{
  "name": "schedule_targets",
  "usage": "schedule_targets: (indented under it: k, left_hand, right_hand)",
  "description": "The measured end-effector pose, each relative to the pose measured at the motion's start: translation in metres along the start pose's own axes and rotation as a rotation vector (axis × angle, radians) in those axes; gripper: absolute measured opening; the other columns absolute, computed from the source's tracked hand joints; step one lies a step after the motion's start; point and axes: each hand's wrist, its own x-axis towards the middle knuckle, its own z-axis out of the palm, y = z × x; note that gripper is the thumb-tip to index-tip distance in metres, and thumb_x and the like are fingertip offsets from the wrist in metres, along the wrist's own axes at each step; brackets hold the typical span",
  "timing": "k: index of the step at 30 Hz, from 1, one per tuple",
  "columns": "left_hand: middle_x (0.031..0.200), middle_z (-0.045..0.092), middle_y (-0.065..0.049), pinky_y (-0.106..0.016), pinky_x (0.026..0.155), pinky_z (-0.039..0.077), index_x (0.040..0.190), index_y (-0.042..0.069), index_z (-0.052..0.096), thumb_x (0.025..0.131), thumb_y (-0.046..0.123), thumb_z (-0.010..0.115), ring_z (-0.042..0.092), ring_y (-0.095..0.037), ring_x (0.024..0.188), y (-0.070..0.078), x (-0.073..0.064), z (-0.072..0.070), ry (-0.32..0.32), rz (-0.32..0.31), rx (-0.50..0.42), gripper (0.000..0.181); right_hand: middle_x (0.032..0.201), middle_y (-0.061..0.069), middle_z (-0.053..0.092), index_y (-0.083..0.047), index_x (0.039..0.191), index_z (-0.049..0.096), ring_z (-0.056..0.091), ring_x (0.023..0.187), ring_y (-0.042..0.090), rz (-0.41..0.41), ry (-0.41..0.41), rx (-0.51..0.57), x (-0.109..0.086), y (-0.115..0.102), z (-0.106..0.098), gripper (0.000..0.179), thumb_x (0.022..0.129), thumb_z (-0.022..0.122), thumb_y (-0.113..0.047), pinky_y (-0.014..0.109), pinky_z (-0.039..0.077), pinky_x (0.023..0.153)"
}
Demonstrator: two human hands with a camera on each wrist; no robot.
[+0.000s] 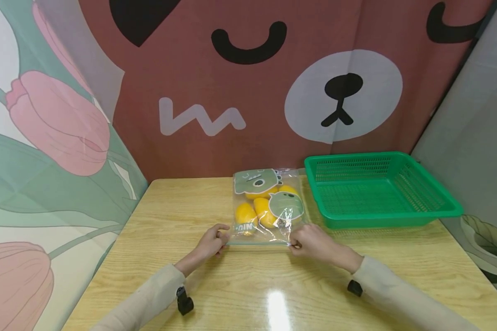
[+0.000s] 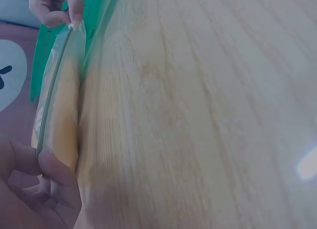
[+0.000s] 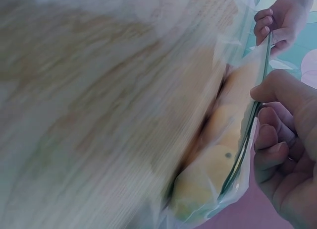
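Note:
A clear zip bag (image 1: 248, 236) with green cartoon prints lies on the table, its zip edge toward me. Several yellow, mango-like fruits (image 1: 264, 213) are inside it. My left hand (image 1: 212, 240) pinches the left end of the zip edge between thumb and forefinger, as the left wrist view also shows. Near the other end, my right hand (image 1: 312, 241) pinches the same edge. The green zip strip (image 2: 52, 92) runs straight between the two hands. In the right wrist view, two green zip lines (image 3: 237, 165) show beyond my right thumb, above a fruit (image 3: 205, 182).
A green plastic basket (image 1: 393, 215) with mesh sides stands to the right of the bag, at the back of the wooden table (image 1: 182, 197). Behind the table hangs a printed brown bear curtain (image 1: 215, 156). Floral cloth (image 1: 58, 193) hangs on the left.

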Motion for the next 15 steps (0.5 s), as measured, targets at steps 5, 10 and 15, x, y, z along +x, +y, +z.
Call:
schedule_targets:
  k: [5, 10, 15]
  left_hand:
    - [0.073, 0.053, -0.014, -0.029, 0.049, 0.041, 0.134, -0.005, 0.05, 0.101, 0.007, 0.05, 0.044, -0.016, 0.054, 0.0, 0.0, 0.0, -0.002, 0.006, 0.001, 0.035]
    - [0.074, 0.053, -0.014, -0.029, 0.049, 0.04, 0.135, -0.004, 0.05, 0.102, 0.007, 0.049, 0.044, -0.016, 0.054, 0.0, 0.0, 0.0, -0.007, 0.006, 0.0, 0.035]
    - [0.075, 0.053, -0.014, -0.028, 0.049, 0.041, 0.136, -0.004, 0.048, 0.102, 0.008, 0.049, 0.044, -0.016, 0.055, -0.001, 0.001, -0.001, -0.013, 0.0, 0.013, 0.036]
  right_hand:
    - [0.058, -0.017, 0.035, -0.02, 0.056, 0.041, 0.03, 0.054, -0.003, 0.026, -0.007, 0.004, -0.004, 0.002, -0.003, 0.04, 0.072, 0.076, -0.007, 0.017, 0.031, 0.049]
    - [0.057, -0.018, 0.033, -0.02, 0.056, 0.04, 0.029, 0.054, -0.004, 0.053, -0.024, 0.015, -0.009, 0.004, -0.009, 0.041, 0.073, 0.075, -0.005, 0.017, 0.029, 0.049]
    - [0.057, -0.018, 0.035, -0.019, 0.056, 0.041, 0.03, 0.054, -0.004, 0.045, -0.01, 0.033, -0.014, 0.007, -0.014, 0.04, 0.073, 0.074, -0.003, 0.018, 0.033, 0.05]
